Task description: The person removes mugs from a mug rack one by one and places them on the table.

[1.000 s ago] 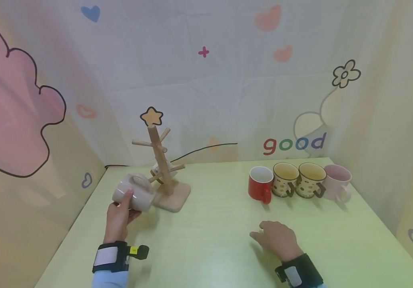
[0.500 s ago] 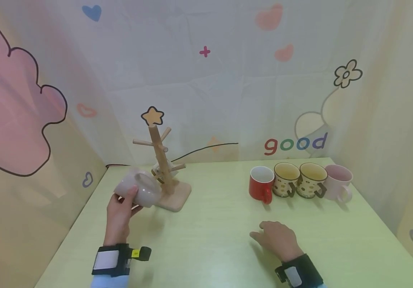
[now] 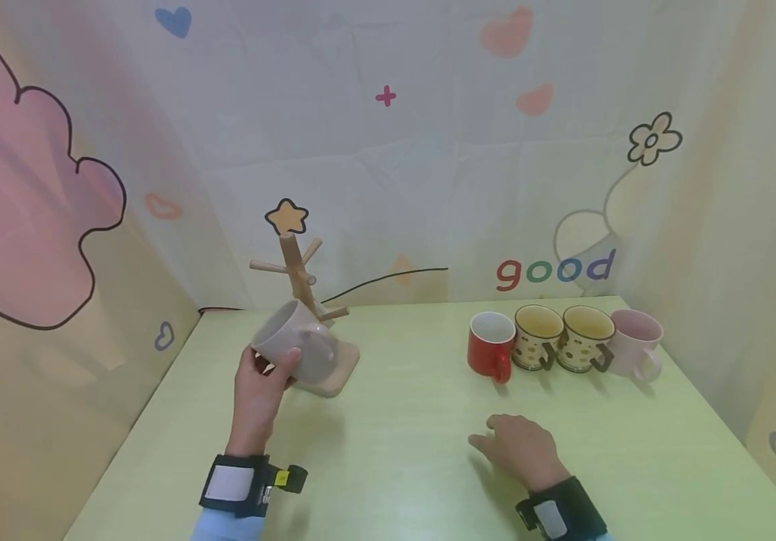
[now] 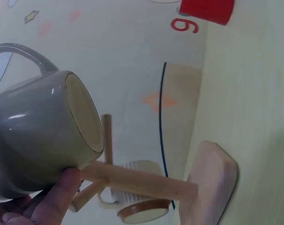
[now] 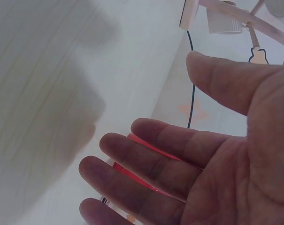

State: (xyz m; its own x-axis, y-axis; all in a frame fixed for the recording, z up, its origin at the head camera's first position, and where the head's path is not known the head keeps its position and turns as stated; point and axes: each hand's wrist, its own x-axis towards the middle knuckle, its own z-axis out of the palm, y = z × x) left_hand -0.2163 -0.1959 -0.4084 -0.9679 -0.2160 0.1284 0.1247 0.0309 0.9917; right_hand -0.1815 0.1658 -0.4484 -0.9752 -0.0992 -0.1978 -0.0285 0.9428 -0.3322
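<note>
My left hand (image 3: 262, 394) grips a pale grey-pink mug (image 3: 293, 338) and holds it tilted above the table, in front of the wooden mug tree (image 3: 293, 259). The mug's handle (image 4: 26, 49) sticks out free of the fingers, away from the pegs. Thumb and fingers press against the mug's side; its base faces the post in the left wrist view. Behind the post hangs a ribbed white mug with a brown rim (image 4: 144, 208), mostly hidden in the head view. My right hand (image 3: 523, 451) hovers over the table, fingers relaxed, holding nothing.
At the right back stand a red mug (image 3: 489, 346), two spotted yellow mugs (image 3: 535, 338) and a pink mug (image 3: 631, 342) in a row. Wooden pegs (image 3: 269, 267) jut out from the post. A patterned cloth (image 3: 388, 165) hangs behind the table.
My left hand has carried the mug rightward and turned it, so its handle now points right and it covers the lower part of the mug tree. The right hand has stayed still.
</note>
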